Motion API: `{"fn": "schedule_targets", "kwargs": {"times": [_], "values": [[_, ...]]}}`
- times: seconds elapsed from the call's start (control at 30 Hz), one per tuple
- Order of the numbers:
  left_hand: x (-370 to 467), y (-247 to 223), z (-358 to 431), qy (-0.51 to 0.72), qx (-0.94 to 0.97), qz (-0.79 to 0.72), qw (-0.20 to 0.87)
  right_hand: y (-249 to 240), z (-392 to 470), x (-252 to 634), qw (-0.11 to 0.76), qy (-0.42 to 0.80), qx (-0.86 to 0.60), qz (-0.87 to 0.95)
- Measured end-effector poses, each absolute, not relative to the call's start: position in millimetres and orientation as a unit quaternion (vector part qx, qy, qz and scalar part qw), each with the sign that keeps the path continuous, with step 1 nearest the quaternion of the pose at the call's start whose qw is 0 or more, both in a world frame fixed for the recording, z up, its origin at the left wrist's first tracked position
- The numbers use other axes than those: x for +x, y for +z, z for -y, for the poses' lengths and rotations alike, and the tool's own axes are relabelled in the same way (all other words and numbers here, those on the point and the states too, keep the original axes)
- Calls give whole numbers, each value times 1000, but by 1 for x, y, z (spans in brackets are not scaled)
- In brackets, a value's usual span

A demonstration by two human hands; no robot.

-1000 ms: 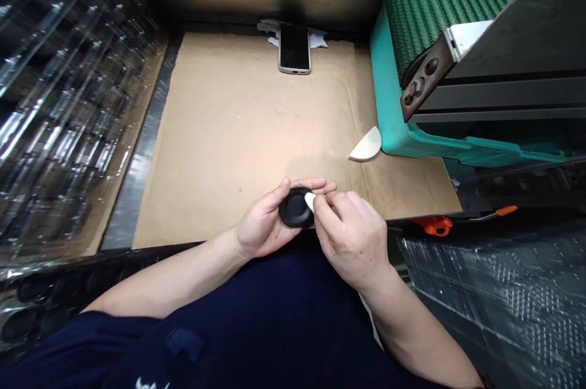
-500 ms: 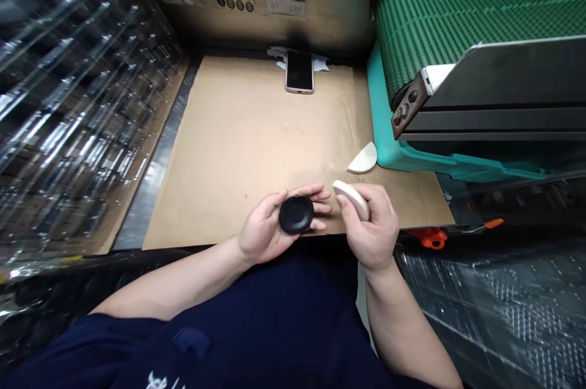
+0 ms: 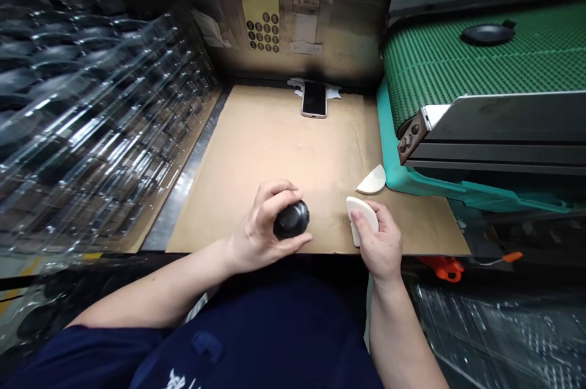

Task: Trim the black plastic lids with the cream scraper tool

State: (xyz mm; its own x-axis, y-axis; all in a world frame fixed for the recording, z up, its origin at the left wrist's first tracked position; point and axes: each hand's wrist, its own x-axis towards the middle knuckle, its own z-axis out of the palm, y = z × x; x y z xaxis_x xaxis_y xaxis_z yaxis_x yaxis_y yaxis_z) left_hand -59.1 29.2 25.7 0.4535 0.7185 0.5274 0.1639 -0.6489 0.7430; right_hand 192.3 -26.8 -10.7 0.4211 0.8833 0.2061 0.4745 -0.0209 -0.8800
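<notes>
A round, glossy black disc-like part sits in my left hand, gripped between thumb and fingers with its domed face turned up and to the right. My right hand pinches a flat white sponge-like pad between thumb and fingers, held apart from the black part. Just beyond that hand, a second white half-round pad lies on the cardboard sheet against the teal frame.
A phone lies at the cardboard's back edge. At right, a green conveyor belt carries a black part, with a metal guard in front. Clear plastic trays are stacked at left. An orange-handled tool sits below right.
My left hand has turned from palm-up with spread fingers to gripping the black part by its edge, tilting it. My right hand has turned the white pad flatter. The camera view has tilted upward.
</notes>
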Motion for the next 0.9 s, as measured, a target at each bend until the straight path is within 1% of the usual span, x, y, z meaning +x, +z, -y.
{"fn": "schedule_targets", "kwargs": {"times": [0.07,0.13,0.23,0.33,0.47,0.57,0.7,0.8,0.87,0.9], "values": [[-70,31,-42,405,782,-321,349,-12,28,192,493,202,-685,498],[-84,37,-58,360,768,-396,352,-12,28,193,494,197,-683,501],[-107,41,-85,331,746,-501,289,-12,29,193,496,191,-681,504],[-130,36,-109,313,720,-573,235,-12,30,192,500,189,-678,505],[-148,21,-118,297,709,-608,199,-14,31,193,498,183,-675,512],[-149,12,-111,281,726,-592,210,-15,32,193,497,179,-674,516],[-143,15,-101,292,719,-573,263,-17,32,194,495,174,-681,510],[-137,34,-90,311,696,-553,335,-18,33,194,490,178,-689,504],[-133,52,-80,349,635,-508,465,-19,33,195,484,182,-699,494],[-130,61,-74,377,575,-466,557,-19,34,196,480,185,-706,487]]}}
